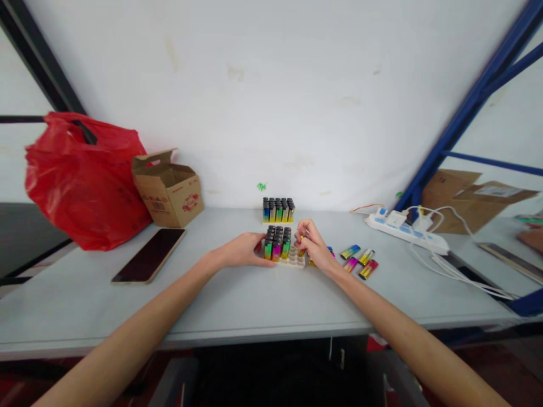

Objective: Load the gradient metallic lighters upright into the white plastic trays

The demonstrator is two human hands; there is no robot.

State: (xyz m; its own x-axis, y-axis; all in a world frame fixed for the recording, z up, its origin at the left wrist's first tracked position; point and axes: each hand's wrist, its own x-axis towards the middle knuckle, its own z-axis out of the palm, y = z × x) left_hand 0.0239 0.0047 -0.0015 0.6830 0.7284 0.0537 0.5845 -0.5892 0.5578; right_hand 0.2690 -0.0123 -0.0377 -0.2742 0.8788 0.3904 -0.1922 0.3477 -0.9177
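A pale tray point(293, 262) with round holes stands on the table, its left part filled with upright, colourful lighters point(276, 249) with black tops. My left hand point(244, 250) grips the tray's left end, thumb along the front and fingers behind. At the tray's right part, my right hand point(314, 247) pinches a yellowish lighter point(301, 251) over the bare holes; its lower end is close to the tray, and I cannot tell whether it touches. Several loose lighters point(350, 264) lie to the right of this hand, some partly hidden by it.
Behind the tray stands another block of upright lighters point(278, 210), near the wall. A phone point(149, 256), an open cardboard box point(168, 189) and a red plastic bag point(87, 181) are on the left. On the right lie a white power strip point(407, 233) and its cables.
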